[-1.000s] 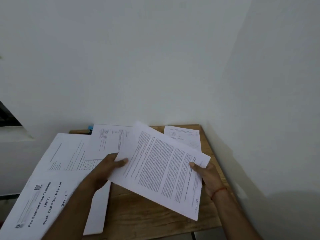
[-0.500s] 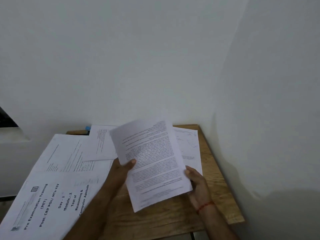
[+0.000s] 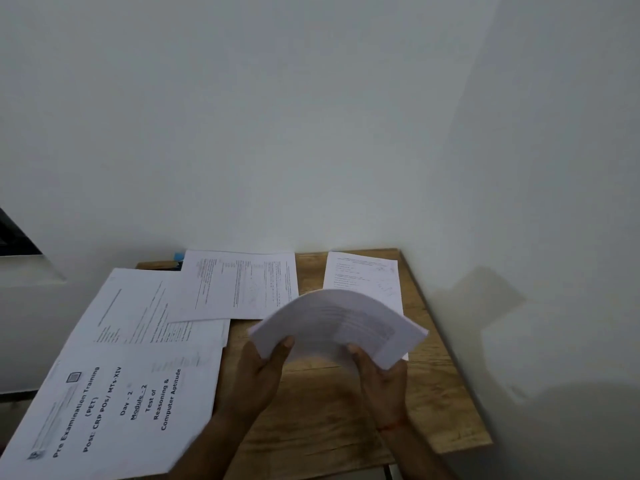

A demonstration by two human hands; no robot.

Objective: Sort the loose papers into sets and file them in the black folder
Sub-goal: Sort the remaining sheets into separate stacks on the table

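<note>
White wall (image 3: 311, 133) fills most of the view, two faces meeting in a corner, and tucked into that corner is the wooden table (image 3: 440, 403), our anchor for everything. Spilling over the table's left edge is the biggest pile, topped by a cover sheet (image 3: 121, 403) printed "Pre Examination Training", with another printed page (image 3: 131, 306) poking out behind it toward the table's back. At the table's back middle lies a sheet (image 3: 242, 285) of columned text, and at the back right corner a shorter sheet (image 3: 363, 275), so three or four groups look laid out already. Sorting reads as well under way but not finished, and filing looks not yet begun: no folder shows for certain, only a dark strip at the table's back left edge that I can't identify. Above the table's middle, a sheaf (image 3: 339, 323) is up in the air, bowed into an arch, its print blurred. Now the hands, set apart, one at each near corner of that sheaf: left hand (image 3: 256, 379) pinching it with thumb on top, right hand (image 3: 381, 379) doing the same, fingers hidden beneath the paper. My read is this bundle has yet to join a pile. Smallest bits: a blue object (image 3: 179, 257) at the table's back left, and a red thread (image 3: 391, 426) on the right wrist.
</note>
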